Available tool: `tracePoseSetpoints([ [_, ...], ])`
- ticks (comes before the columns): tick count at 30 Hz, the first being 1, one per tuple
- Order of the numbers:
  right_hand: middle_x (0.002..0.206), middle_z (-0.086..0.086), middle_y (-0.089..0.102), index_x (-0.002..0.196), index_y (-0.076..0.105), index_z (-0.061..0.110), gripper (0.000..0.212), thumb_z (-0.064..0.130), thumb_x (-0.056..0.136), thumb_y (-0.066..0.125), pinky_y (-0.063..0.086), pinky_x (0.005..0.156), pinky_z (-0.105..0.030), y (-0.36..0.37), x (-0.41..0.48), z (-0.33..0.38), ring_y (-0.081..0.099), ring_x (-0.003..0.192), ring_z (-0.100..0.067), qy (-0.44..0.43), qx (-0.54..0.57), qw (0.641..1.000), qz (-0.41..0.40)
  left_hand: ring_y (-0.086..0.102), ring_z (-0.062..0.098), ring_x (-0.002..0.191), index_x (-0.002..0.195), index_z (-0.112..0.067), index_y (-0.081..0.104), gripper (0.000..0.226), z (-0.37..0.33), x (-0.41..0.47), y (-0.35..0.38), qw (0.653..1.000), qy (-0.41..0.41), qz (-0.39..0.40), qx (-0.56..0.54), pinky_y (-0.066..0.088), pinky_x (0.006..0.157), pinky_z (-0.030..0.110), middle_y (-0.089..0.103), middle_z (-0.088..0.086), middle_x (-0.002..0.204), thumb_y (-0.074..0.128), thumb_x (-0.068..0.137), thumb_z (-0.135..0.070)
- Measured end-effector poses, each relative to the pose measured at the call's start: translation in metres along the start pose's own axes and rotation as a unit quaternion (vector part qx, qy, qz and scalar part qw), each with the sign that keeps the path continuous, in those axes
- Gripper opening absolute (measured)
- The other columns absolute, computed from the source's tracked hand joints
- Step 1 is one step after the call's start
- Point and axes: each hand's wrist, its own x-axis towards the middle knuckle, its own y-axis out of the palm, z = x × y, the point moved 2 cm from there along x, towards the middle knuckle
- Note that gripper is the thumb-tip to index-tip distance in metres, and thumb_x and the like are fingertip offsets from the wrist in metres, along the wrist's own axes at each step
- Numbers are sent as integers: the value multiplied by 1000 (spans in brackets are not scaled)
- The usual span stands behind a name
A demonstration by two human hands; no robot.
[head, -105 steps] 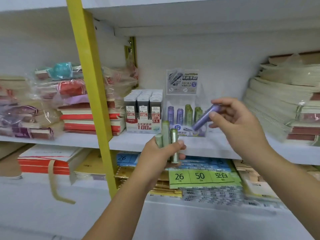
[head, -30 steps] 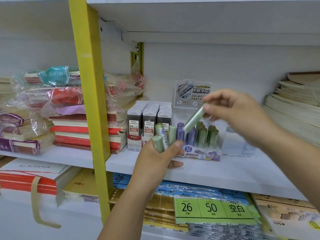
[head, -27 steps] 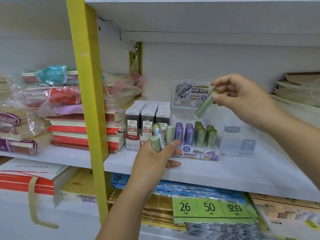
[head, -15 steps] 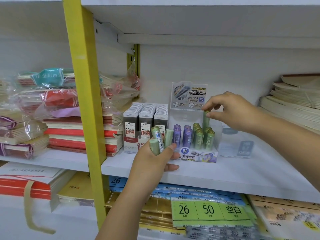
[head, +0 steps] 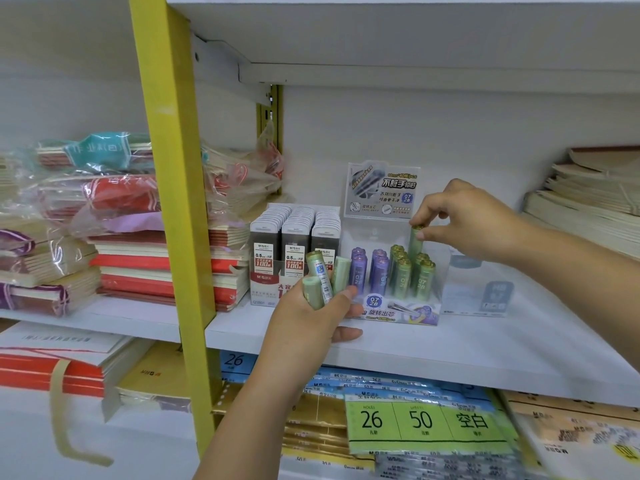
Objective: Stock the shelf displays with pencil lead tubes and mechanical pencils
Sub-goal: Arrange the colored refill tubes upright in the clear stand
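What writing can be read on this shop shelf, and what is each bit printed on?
"不脏手铅芯", "07 2B": header card of the clear plastic display box.
"旋转出芯": that box's front base.
"07 2B": green plastic lead tube gripped in the left hand.
"0.5 HB", "100", "M&G": grey lead boxes.
"26", "50", "空白": green paper label below the white shelf.
Smaller print: too blurred to read.

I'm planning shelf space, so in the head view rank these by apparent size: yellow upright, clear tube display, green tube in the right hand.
1. yellow upright, largest, though also nearest the camera.
2. clear tube display.
3. green tube, pinched by the right hand, smallest.
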Motion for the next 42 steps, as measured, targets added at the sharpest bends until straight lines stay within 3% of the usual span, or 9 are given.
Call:
tracePoseSetpoints([
  [9, 81, 13, 48, 84, 68, 37, 19, 25, 76, 79, 30, 69, -24, -10, -3, 6, 44, 81, 5, -24, 22, 999, 21, 76, 13, 85, 105, -18, 69, 14, 1, 1, -1, 1000, 4, 1, -4, 61, 65, 28, 78, -2, 89, 70, 92, -19],
  [14, 88, 12, 44, 82, 64, 43, 23, 26, 77, 79, 34, 76, -25, -3, -2, 4, 51, 85, -11, -14, 9, 1000, 21, 76, 13, 85, 105, -21, 68, 13, 1, 1, -1, 1000, 9, 2, -7, 61, 65, 28, 78, -2, 91, 68, 92, -18],
  [18, 87, 13, 41, 90, 70, 42, 16, 33, 79, 76, 35, 82, -25, 5, -2, 1, 50, 91, -15, -19, -35, 998, 40, 75, 13, 86, 105, -20, 68, 13, 2, 1, -1, 1000, 9, 6, -14, 61, 64, 27, 78, -2, 92, 69, 92, -18],
  [23, 85, 15, 41, 103, 70, 45, 18, 38, 88, 65, 21, 81, -21, 6, -1, 0, 31, 87, -1, -70, -102, 989, 80, 75, 14, 92, 108, -29, 67, 17, 2, 1, -4, 999, 6, 32, -14, 61, 74, 33, 78, -3, 98, 66, 94, -20],
  [26, 102, 19, 58, 112, 68, 40, 22, 38, 92, 58, 24, 87, -24, 5, -6, 5, 31, 97, -4, -84, -137, 985, 71, 75, 16, 94, 112, -32, 66, 18, 2, -1, -6, 999, 1, 43, -7, 58, 84, 45, 78, -4, 102, 65, 95, -23],
  [29, 98, 17, 66, 111, 70, 34, 22, 33, 93, 58, 31, 82, -14, -1, -23, 26, 40, 92, 1, -79, 17, 997, -21, 74, 16, 98, 115, -28, 67, 20, 0, -3, -6, 998, 2, 62, -9, 59, 84, 44, 77, -3, 106, 64, 96, -22],
  [32, 89, 18, 70, 108, 69, 40, 21, 34, 89, 63, 41, 71, -3, 2, -43, 59, 58, 83, 11, -49, 245, 967, 45, 72, 16, 103, 120, -20, 65, 24, -5, -4, -2, 995, 6, 85, -41, 60, 76, 28, 77, 0, 109, 63, 97, -16],
  [36, 95, 13, 72, 110, 69, 34, 27, 22, 86, 69, 52, 87, -25, 15, -53, 80, 66, 92, -6, -42, 314, 945, 82, 72, 18, 105, 118, -17, 69, 22, -8, -7, 5, 993, 8, 105, -60, 60, 75, 27, 76, 6, 109, 62, 97, -13],
  [42, 98, -2, 72, 106, 68, 22, 27, 3, 88, 64, 55, 80, -24, 13, -55, 63, 68, 90, -14, 10, 460, 885, 73, 74, 20, 98, 118, -17, 67, 30, -9, -8, -1, 990, -15, 109, -86, 59, 65, 25, 77, 5, 108, 67, 88, -22],
])
